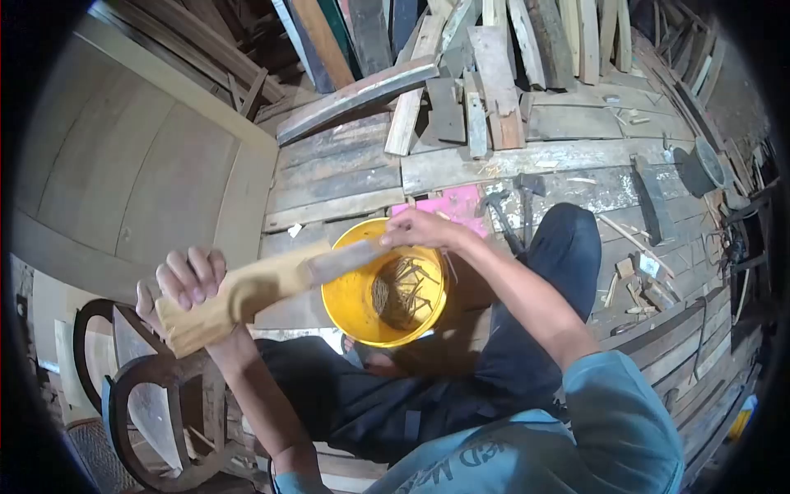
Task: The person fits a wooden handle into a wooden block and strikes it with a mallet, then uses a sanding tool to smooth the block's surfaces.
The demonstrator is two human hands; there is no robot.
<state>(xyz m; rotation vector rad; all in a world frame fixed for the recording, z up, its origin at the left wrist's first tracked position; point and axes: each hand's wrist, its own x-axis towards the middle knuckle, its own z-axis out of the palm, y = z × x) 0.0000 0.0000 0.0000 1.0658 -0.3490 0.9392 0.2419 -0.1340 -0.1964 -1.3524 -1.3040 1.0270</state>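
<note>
My left hand grips the near end of a pale wooden piece, its fingers bent over the top edge. From this piece a flat greyish blade-like strip runs to the right, over the rim of a yellow bucket. My right hand pinches the far end of that strip. Inside the bucket lie several thin brown sticks or nails; which they are is hard to tell.
A hammer and a hatchet-like tool lie beyond my right knee. Wooden planks lean at the back. A panelled wooden door is at the left, a dark chair frame at lower left, a bowl at the right.
</note>
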